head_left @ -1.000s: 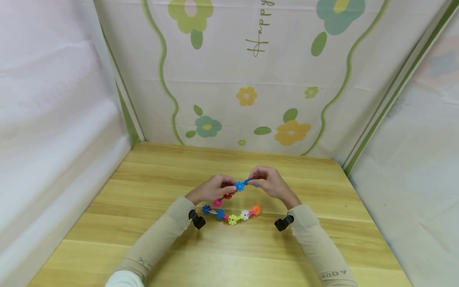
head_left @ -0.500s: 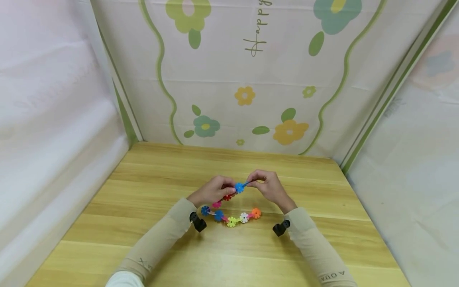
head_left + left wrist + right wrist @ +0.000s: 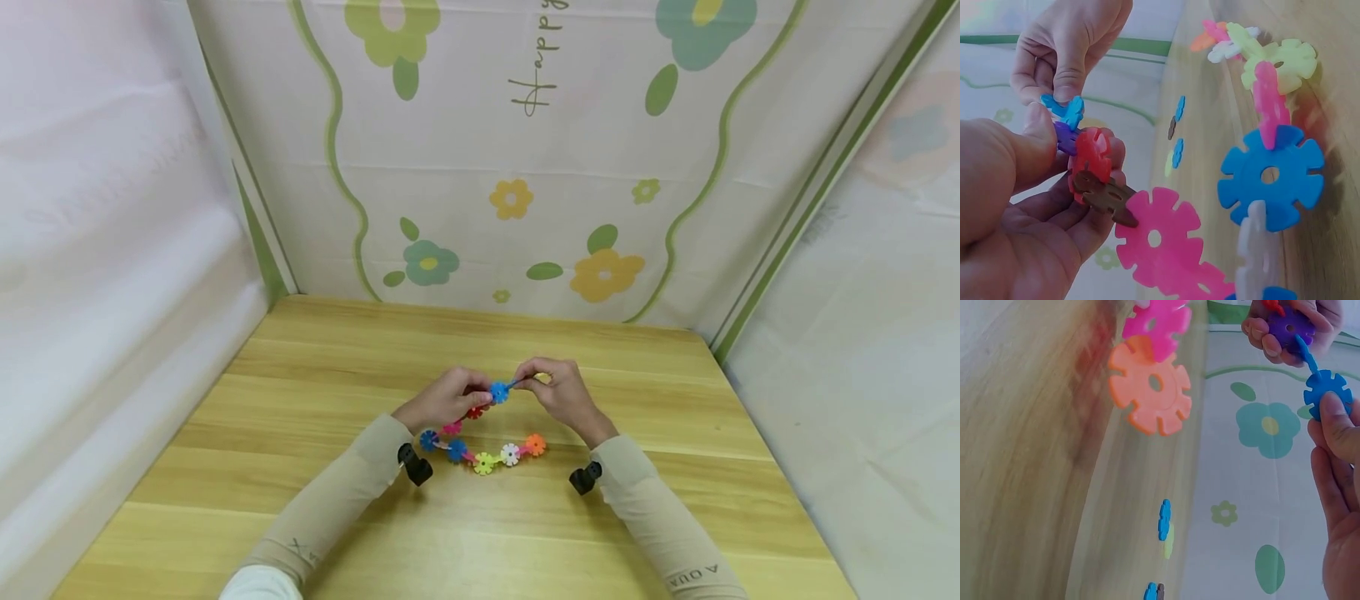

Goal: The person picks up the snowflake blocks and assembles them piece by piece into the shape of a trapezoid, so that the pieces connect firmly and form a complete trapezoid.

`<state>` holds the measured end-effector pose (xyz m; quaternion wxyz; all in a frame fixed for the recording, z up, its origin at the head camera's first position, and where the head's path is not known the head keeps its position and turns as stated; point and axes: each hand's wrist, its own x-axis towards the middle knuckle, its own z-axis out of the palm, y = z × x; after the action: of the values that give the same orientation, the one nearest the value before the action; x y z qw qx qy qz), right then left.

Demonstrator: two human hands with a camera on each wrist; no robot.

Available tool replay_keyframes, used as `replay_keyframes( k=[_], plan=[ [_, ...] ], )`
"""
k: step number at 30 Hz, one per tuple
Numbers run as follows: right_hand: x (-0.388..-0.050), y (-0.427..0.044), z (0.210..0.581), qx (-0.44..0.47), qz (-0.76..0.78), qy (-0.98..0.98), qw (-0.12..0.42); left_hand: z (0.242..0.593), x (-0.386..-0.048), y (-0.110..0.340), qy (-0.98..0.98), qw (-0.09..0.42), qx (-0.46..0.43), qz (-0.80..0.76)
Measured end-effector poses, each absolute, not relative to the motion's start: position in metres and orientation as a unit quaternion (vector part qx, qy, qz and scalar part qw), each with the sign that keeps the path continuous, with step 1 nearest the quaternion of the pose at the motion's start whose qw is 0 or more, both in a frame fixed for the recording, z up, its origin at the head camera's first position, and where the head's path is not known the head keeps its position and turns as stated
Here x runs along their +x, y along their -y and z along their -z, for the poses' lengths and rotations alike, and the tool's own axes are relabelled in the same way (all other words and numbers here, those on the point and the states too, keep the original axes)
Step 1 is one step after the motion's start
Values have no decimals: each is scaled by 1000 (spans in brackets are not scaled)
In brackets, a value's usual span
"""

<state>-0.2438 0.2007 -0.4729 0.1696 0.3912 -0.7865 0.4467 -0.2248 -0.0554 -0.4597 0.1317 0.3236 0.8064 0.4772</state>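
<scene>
A chain of colourful notched flower discs curves across the table, running from an orange disc [image 3: 535,445] round to a blue disc [image 3: 500,392] raised between the hands. My left hand [image 3: 446,398] grips the raised part; in the right wrist view its fingers hold a purple disc [image 3: 1289,328]. A red disc [image 3: 1090,156], a brown disc [image 3: 1107,197] and a pink disc [image 3: 1159,234] follow below it. With thumb and fingers my right hand [image 3: 558,390] pinches the end blue disc [image 3: 1327,387], which joins the purple one through an edge-on light-blue disc [image 3: 1306,354].
Several loose discs lie on the table beyond the hands, among them a blue disc [image 3: 1180,108] and a brown disc [image 3: 1172,127]. Printed fabric [image 3: 450,142] walls the back and both sides of the wooden table [image 3: 480,533].
My right hand has come slightly nearer and left, still pinching a blue disc. The left hand has stayed almost in place, and the chain part on the table lies much the same.
</scene>
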Motion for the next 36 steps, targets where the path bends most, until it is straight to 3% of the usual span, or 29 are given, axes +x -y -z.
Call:
replay_keyframes(
  k=[12, 21, 31, 36],
  plan=[
    [-241, -201, 484, 343, -464, 795, 185, 460, -224, 51, -801, 141, 332, -477],
    [-245, -205, 480, 366, -449, 804, 135, 461, -224, 52, -803, 144, 347, -463],
    [-244, -200, 478, 413, -390, 800, 193, 466, -225, 52, -810, 148, 328, -463],
    [-244, -200, 478, 382, -422, 805, 166, 466, -226, 53, -811, 145, 326, -463]
  ],
)
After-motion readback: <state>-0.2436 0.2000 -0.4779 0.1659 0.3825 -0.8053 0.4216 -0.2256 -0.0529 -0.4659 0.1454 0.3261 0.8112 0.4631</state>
